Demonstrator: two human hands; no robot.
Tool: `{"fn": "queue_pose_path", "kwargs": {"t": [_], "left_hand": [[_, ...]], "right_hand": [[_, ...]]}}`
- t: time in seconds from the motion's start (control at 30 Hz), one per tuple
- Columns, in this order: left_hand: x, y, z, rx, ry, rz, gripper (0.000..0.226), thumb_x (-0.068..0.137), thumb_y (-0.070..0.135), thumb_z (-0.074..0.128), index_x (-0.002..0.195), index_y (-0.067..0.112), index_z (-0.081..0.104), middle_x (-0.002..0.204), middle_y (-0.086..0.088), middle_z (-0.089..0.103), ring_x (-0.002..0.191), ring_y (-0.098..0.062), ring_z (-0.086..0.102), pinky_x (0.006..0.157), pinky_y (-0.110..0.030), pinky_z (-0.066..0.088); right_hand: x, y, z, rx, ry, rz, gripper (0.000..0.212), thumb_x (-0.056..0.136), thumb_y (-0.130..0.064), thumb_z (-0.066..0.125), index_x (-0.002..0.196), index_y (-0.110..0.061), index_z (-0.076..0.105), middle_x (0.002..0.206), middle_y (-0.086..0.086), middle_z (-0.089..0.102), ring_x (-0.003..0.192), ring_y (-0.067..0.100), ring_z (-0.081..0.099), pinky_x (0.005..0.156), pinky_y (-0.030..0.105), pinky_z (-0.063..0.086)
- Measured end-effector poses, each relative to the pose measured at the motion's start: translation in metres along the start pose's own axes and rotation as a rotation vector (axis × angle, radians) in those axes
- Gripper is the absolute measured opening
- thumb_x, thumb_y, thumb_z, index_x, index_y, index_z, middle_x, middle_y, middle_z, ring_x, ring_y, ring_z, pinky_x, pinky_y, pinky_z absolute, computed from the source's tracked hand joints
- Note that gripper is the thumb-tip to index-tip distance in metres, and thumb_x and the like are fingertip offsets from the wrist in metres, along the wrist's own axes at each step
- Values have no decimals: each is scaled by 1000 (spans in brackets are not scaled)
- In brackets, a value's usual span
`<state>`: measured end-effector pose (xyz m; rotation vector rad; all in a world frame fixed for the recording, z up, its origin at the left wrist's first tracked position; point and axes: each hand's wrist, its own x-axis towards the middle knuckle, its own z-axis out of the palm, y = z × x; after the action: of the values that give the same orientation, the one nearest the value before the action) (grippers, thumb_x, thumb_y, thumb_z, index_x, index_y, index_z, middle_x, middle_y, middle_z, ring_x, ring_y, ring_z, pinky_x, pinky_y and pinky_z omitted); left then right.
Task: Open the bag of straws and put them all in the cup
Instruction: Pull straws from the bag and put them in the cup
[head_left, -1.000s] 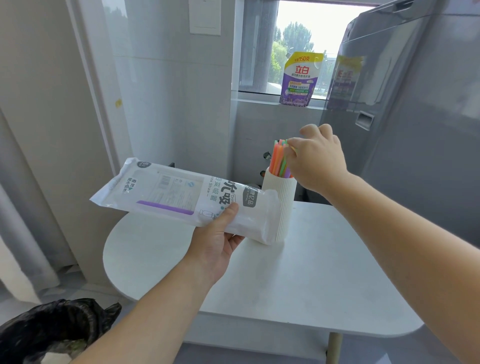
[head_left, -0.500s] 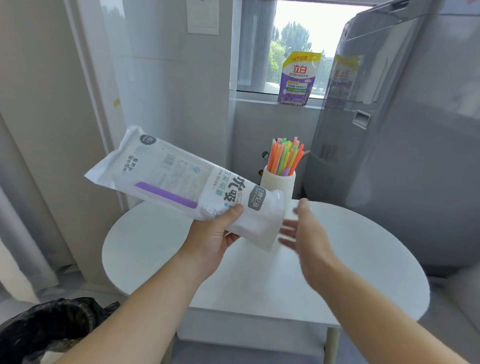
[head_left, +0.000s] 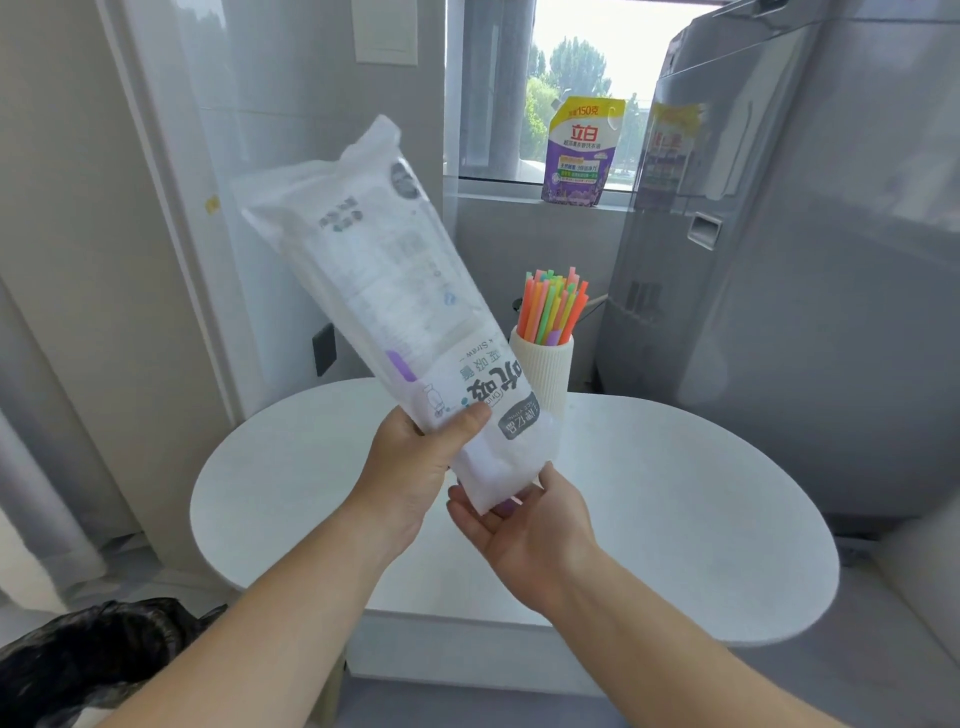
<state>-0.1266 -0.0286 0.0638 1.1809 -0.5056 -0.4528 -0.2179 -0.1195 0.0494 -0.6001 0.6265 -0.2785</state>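
Observation:
My left hand (head_left: 415, 467) grips the white plastic straw bag (head_left: 384, 291) near its lower end and holds it tilted steeply, open end down. Inside the bag a purple straw (head_left: 400, 366) shows through the plastic, and a purple tip (head_left: 509, 505) pokes out of the mouth. My right hand (head_left: 524, 525) is cupped palm-up under the bag's mouth, fingers apart, touching the bag's lower edge. Behind the bag a ribbed white cup (head_left: 548, 371) stands on the round white table (head_left: 675, 493), filled with several coloured straws (head_left: 553, 306).
A grey washing machine (head_left: 805, 260) stands to the right behind the table. A purple detergent pouch (head_left: 579, 150) sits on the window sill. A bin with a black bag (head_left: 88, 654) is on the floor at lower left. White walls close in on the left.
My right hand let go of the straws in the cup, dropped down and came under the bag's mouth, palm up. My left hand tipped the bag from nearly level to steeply upright.

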Motion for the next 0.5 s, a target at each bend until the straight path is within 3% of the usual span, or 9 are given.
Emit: {"fn": "queue_pose_path", "kwargs": {"t": [0.13, 0.23, 0.37, 0.5], "left_hand": [[4, 5, -6, -66, 149, 46, 32, 94, 14, 69, 126, 19, 68, 119, -1, 76, 111, -21, 72, 95, -44, 56], [6, 5, -12, -143, 254, 18, 28, 94, 16, 70, 121, 24, 69, 114, 3, 78, 105, -17, 74, 91, -40, 58], [11, 2, -21, -297, 374, -66, 24, 94, 21, 72, 118, 22, 69, 113, 0, 78, 100, -18, 75, 82, -37, 60], [13, 3, -27, -489, 438, -158, 24, 92, 28, 74, 115, 25, 69, 102, 4, 80, 84, -11, 77, 73, -29, 59]], "right_hand": [[4, -8, -6, -79, 10, -7, 44, 104, -37, 45, 109, 3, 63, 88, 19, 69, 79, 35, 68, 75, 43, 58], [6, -17, -11, -173, -51, -53, 23, 97, -23, 60, 101, 0, 64, 75, 12, 71, 64, 22, 64, 65, 32, 56], [7, -30, -14, -193, -112, -152, 4, 94, -3, 63, 98, -1, 64, 77, 12, 70, 63, 15, 66, 61, 24, 58], [5, -56, -10, -139, -102, -273, 11, 93, -14, 67, 100, -6, 65, 73, 5, 67, 60, 11, 67, 60, 22, 58]]}}
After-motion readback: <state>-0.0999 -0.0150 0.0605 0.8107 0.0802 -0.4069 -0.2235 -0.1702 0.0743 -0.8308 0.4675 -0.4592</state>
